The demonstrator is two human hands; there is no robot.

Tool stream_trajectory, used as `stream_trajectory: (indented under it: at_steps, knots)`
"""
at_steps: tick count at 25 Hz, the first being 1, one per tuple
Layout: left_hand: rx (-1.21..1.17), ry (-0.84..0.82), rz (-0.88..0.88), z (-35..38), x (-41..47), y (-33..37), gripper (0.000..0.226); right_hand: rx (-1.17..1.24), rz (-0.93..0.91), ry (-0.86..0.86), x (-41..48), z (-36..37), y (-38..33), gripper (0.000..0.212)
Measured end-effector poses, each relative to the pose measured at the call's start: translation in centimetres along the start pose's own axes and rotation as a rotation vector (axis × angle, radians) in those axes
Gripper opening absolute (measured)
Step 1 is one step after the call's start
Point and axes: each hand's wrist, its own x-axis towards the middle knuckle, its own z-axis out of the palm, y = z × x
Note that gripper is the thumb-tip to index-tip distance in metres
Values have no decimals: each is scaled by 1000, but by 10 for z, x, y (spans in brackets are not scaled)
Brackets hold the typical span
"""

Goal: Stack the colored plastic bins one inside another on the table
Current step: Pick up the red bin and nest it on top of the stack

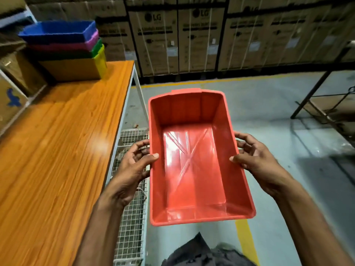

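Observation:
I hold an empty red bin [194, 169] in front of me, above the floor and to the right of the table. My left hand [132, 169] grips its left rim, thumb inside. My right hand [259, 162] grips its right rim the same way. At the far end of the wooden table [57, 141] stands a nested stack: a blue bin [57, 31] on top, then a pink bin [84, 45], a green bin [96, 50] and a yellow bin [76, 68] at the bottom.
A wire mesh shelf [130, 198] hangs under the table's right edge. Stacked cardboard boxes [201, 39] line the far wall. A dark metal frame [317, 96] stands at the right. Yellow floor tape [245, 239] runs near my feet.

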Motion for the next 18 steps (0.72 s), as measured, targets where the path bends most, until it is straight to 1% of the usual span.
stream_trajectory:
  at_steps: [2, 4, 6, 11, 13, 16, 18]
  knots:
    - [-28, -16, 26, 1, 45, 16, 47, 33, -26, 64, 41, 5, -9, 69]
    - [-14, -30, 55, 0, 88, 29, 50, 39, -64, 80, 84, 5, -18, 69]
    - [-11, -25, 94, 3, 132, 46, 49, 45, -92, 78, 131, 2, -31, 70]
    - [-6, 65, 171, 31, 274, 86, 48, 71, -120, 59, 286, -10, -59, 68]
    - [-26, 126, 151, 41, 340, 102, 49, 116, -71, 33, 360, -15, -75, 66]
    - [-52, 211, 77, 51, 422, 128, 40, 155, 31, -16, 460, -20, -98, 64]
    - [-91, 258, 48, 54, 472, 148, 38, 154, 61, -47, 526, -23, -118, 64]
